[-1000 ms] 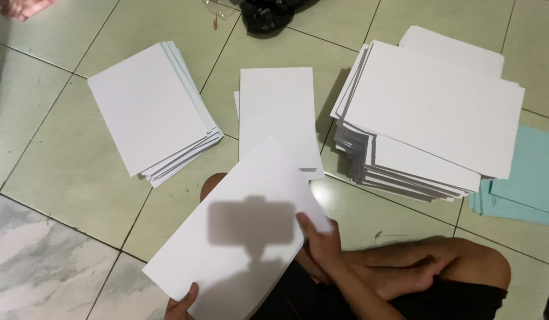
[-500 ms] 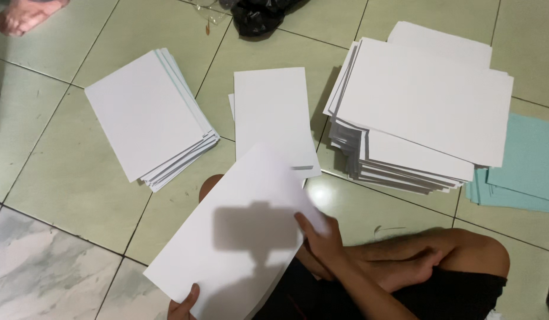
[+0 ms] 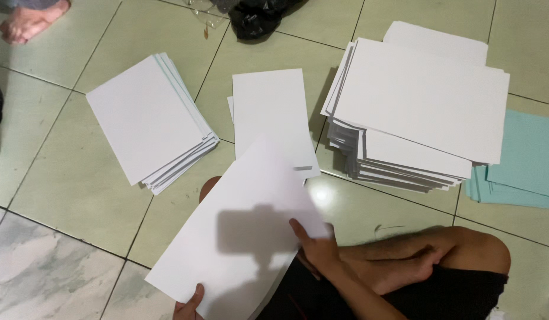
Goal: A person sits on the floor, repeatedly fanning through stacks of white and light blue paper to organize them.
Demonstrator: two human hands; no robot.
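Observation:
I hold a large white sheet of paper (image 3: pixel 239 231) tilted over my lap. My left hand (image 3: pixel 188 307) grips its near bottom edge, and my right hand (image 3: pixel 315 246) pinches its right edge. A dark shadow falls across the sheet's middle. Just beyond it lies a narrow folded white stack (image 3: pixel 271 118) on the tiled floor. My bent legs (image 3: pixel 428 261) in dark shorts lie to the right.
A small pile of white sheets (image 3: pixel 147 121) lies at the left, a tall pile of white sheets (image 3: pixel 423 106) at the right, with light blue paper (image 3: pixel 523 160) beside it. A black bag (image 3: pixel 259 18) and another person's foot (image 3: pixel 31 21) are at the top.
The sheet in my hands has shifted slightly up and right; my right hand stays on its edge. The view has tilted a little.

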